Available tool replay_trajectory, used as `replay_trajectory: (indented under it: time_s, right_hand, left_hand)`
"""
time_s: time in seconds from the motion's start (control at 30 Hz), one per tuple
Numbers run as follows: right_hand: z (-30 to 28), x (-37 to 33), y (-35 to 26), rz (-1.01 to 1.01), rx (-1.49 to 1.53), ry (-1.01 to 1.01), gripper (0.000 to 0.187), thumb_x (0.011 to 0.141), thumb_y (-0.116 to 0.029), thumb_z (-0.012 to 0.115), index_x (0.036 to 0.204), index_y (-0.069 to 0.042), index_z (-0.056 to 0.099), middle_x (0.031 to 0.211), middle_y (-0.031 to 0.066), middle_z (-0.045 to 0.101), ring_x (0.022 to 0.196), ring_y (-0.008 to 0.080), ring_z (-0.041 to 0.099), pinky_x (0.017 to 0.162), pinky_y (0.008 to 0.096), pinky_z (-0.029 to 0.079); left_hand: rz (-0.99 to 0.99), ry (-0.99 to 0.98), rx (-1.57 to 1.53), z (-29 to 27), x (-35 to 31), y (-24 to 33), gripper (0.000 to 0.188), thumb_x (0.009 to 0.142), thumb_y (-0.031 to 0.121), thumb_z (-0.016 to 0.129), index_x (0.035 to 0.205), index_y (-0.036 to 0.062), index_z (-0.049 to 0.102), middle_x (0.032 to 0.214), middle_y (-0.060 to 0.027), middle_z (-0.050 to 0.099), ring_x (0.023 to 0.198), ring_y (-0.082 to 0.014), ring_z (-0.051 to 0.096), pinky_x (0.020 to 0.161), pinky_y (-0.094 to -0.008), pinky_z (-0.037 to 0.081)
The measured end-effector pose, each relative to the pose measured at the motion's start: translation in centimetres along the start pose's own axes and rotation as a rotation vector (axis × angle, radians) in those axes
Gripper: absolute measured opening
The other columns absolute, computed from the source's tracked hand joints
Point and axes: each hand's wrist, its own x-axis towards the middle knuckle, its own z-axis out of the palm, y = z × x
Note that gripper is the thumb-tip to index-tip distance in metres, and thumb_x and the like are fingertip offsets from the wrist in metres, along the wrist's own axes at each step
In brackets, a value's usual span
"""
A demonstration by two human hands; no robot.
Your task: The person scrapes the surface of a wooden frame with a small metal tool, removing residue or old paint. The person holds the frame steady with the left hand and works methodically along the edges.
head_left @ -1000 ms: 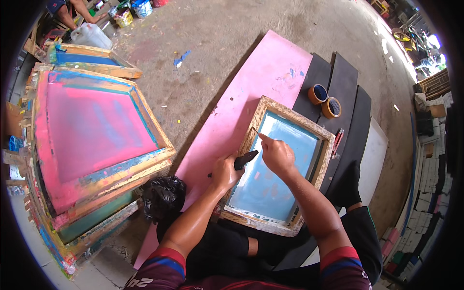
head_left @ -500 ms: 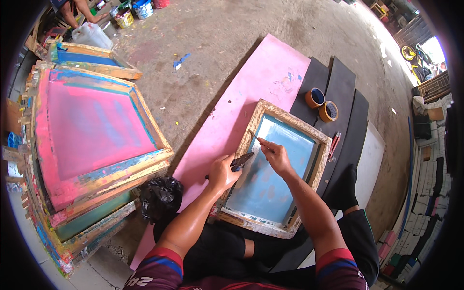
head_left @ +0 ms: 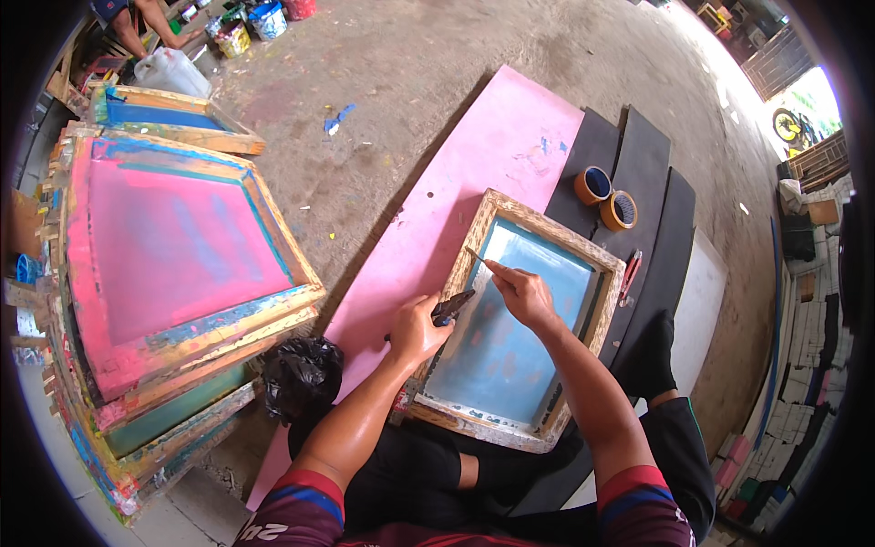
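A wooden screen-printing frame (head_left: 554, 230) with blue mesh (head_left: 501, 351) rests tilted in front of me, over my lap and the boards. My left hand (head_left: 419, 330) is closed round a pair of pliers (head_left: 455, 307), its dark jaws pointing up and right over the frame's left rail. Between the fingers of my right hand (head_left: 525, 294) is a thin, dark metal tool (head_left: 476, 254). Its tip meets the left rail near the far corner; whether it touches the wood or a fastener there is too small to tell. The hand hides the tool's rear end.
Two tape rolls (head_left: 619, 211) and a red-handled cutter (head_left: 631, 273) lie right of the frame on black boards (head_left: 643, 159). A pink board (head_left: 456, 169) runs beneath. Left are a black plastic bag (head_left: 303, 376) and stacked, paint-stained screens (head_left: 182, 246). Another person's hand (head_left: 185, 37) shows far left.
The pliers have turned slightly in my left hand, so their jaws show more plainly. My right hand and the thin tool stay almost in place at the left rail.
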Motion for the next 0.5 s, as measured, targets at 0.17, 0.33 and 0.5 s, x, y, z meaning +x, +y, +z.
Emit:
replay_trajectory:
  time_s: [0.17, 0.33, 0.5]
  right_hand:
    - [0.0, 0.8, 2.5, 0.206, 0.503, -0.173, 0.042, 0.115, -0.028, 0.065, 0.154, -0.012, 0.069, 0.083, 0.0034, 0.068, 0.068, 0.0133, 0.062, 0.063, 0.0341, 0.054]
    - [-1.7, 1.0, 0.2, 0.529, 0.902, -0.313, 0.045, 0.116, -0.03, 0.062, 0.158, -0.012, 0.065, 0.079, -0.0009, 0.055, 0.057, 0.0062, 0.041, 0.046, 0.0256, 0.034]
    - [-2.8, 1.6, -2.1, 0.747, 1.074, -0.304, 0.047, 0.116, -0.031, 0.061, 0.159, -0.011, 0.063, 0.08, -0.0008, 0.055, 0.055, 0.0062, 0.041, 0.045, 0.025, 0.033]
  left_hand:
    - [0.009, 0.01, -0.042, 0.1, 0.1, 0.5, 0.042, 0.08, 0.018, 0.088, 0.117, -0.0002, 0.078, 0.096, -0.0181, 0.077, 0.09, -0.0392, 0.076, 0.082, -0.0479, 0.061]
    - [0.019, 0.032, -0.039, 0.3, -0.1, -0.1, 0.041, 0.079, 0.017, 0.088, 0.116, 0.0019, 0.079, 0.094, -0.0178, 0.076, 0.088, -0.0393, 0.076, 0.081, -0.0481, 0.06]
    - [-0.011, 0.018, -0.036, 0.1, -0.1, 0.2, 0.039, 0.078, 0.018, 0.089, 0.112, 0.0012, 0.079, 0.094, -0.0183, 0.076, 0.088, -0.0401, 0.076, 0.08, -0.049, 0.06]
